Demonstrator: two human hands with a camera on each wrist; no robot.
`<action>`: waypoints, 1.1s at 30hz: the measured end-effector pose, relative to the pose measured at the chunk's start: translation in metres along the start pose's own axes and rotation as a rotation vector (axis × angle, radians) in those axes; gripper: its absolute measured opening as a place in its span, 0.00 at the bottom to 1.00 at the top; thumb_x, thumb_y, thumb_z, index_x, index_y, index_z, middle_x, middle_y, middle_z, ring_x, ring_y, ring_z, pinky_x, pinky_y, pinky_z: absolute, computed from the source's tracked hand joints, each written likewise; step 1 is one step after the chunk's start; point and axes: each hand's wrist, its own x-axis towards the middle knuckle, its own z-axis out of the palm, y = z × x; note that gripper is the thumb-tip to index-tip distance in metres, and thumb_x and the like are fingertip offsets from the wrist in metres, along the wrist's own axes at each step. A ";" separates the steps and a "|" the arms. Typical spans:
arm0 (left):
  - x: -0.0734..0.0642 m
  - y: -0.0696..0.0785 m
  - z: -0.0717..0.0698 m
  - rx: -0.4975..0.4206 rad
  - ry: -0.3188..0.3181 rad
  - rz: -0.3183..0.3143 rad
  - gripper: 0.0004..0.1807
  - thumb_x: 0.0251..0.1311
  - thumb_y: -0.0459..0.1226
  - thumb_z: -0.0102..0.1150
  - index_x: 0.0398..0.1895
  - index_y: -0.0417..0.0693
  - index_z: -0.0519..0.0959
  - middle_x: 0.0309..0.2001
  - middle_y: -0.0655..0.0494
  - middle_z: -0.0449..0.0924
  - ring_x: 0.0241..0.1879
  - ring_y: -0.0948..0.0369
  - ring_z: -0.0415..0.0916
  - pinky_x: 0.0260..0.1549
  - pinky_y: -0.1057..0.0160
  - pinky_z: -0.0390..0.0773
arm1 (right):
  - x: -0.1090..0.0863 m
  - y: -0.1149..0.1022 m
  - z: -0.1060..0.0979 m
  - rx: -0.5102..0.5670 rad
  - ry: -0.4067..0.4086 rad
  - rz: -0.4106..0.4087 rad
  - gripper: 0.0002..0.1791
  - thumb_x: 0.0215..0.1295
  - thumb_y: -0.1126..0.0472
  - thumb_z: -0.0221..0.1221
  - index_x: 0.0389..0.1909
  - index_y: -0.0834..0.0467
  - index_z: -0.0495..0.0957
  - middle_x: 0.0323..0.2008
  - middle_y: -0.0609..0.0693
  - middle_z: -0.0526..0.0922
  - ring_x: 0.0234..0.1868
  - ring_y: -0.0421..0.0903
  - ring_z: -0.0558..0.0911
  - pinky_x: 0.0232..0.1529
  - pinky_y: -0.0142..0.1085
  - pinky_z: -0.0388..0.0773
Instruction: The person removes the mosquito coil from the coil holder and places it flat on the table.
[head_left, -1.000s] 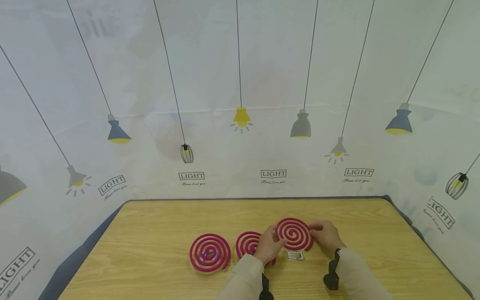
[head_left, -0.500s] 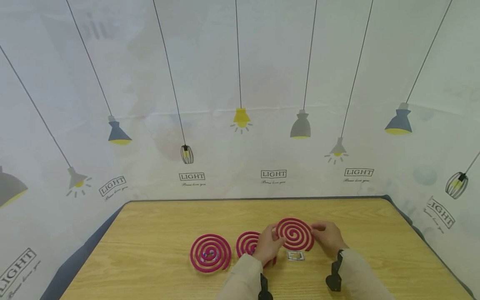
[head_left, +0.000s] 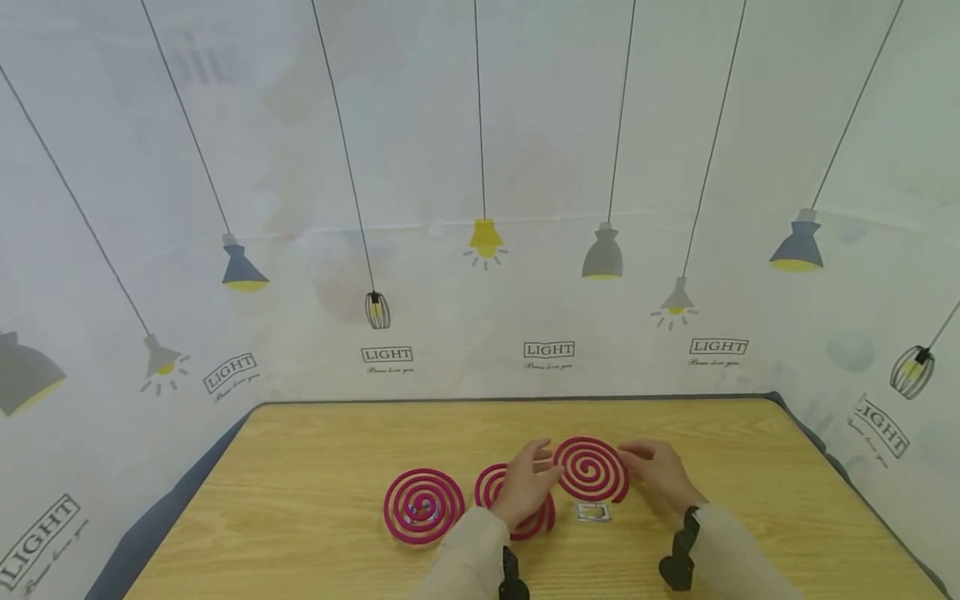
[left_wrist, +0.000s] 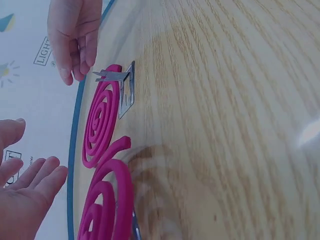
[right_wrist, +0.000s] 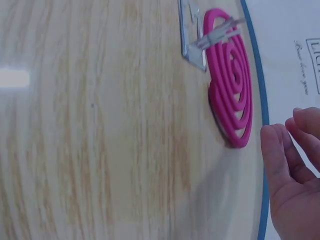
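Note:
Three magenta mosquito coils are on the table in the head view. The right coil [head_left: 589, 471] lies flat on the wood, behind a small metal stand [left_wrist: 112, 76] whose prongs stick up. My left hand [head_left: 525, 487] is above the middle coil [head_left: 538, 525] and partly hides it. Its fingers are spread and hold nothing. My right hand [head_left: 662, 473] hovers by the right coil's right edge, fingers loosely bent; the right wrist view shows a gap between hand and coil. The left coil [head_left: 424, 503] sits on a metal stand, partly seen through its rings.
The wooden table [head_left: 300, 467] ends at a dark edge against a pale backdrop [head_left: 450, 125] printed with hanging lamps. Dark wrist devices [head_left: 678, 554] are strapped over light sleeves [head_left: 738, 554].
My left hand has drawn back left from the right coil's edge and its fingers have spread. The right hand stays near the coil's right side. The coils have hardly moved.

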 end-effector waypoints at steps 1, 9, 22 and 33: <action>0.000 0.001 -0.001 -0.001 -0.005 0.011 0.25 0.58 0.38 0.54 0.58 0.39 0.64 0.51 0.41 0.70 0.48 0.48 0.70 0.42 0.56 0.75 | -0.001 -0.001 0.001 0.028 -0.007 -0.011 0.19 0.60 0.62 0.54 0.45 0.74 0.72 0.40 0.65 0.77 0.37 0.52 0.79 0.37 0.40 0.78; -0.004 0.004 -0.012 0.035 -0.047 0.069 0.25 0.59 0.40 0.53 0.58 0.40 0.64 0.50 0.43 0.71 0.47 0.52 0.72 0.41 0.60 0.75 | -0.002 -0.011 0.012 0.047 -0.004 -0.028 0.17 0.61 0.65 0.53 0.46 0.74 0.71 0.41 0.66 0.76 0.39 0.56 0.78 0.37 0.39 0.78; -0.017 0.014 -0.032 0.087 -0.071 0.127 0.23 0.59 0.39 0.53 0.57 0.42 0.66 0.47 0.48 0.73 0.45 0.55 0.72 0.42 0.63 0.74 | -0.010 -0.040 0.032 0.088 -0.042 -0.095 0.20 0.59 0.65 0.54 0.49 0.74 0.68 0.37 0.63 0.77 0.38 0.58 0.78 0.37 0.42 0.78; -0.027 0.002 -0.057 0.045 -0.004 0.155 0.21 0.60 0.36 0.52 0.56 0.41 0.66 0.47 0.48 0.72 0.47 0.52 0.71 0.46 0.57 0.72 | -0.017 -0.051 0.051 0.012 -0.058 -0.274 0.18 0.55 0.71 0.57 0.46 0.73 0.69 0.35 0.63 0.78 0.36 0.54 0.79 0.35 0.34 0.77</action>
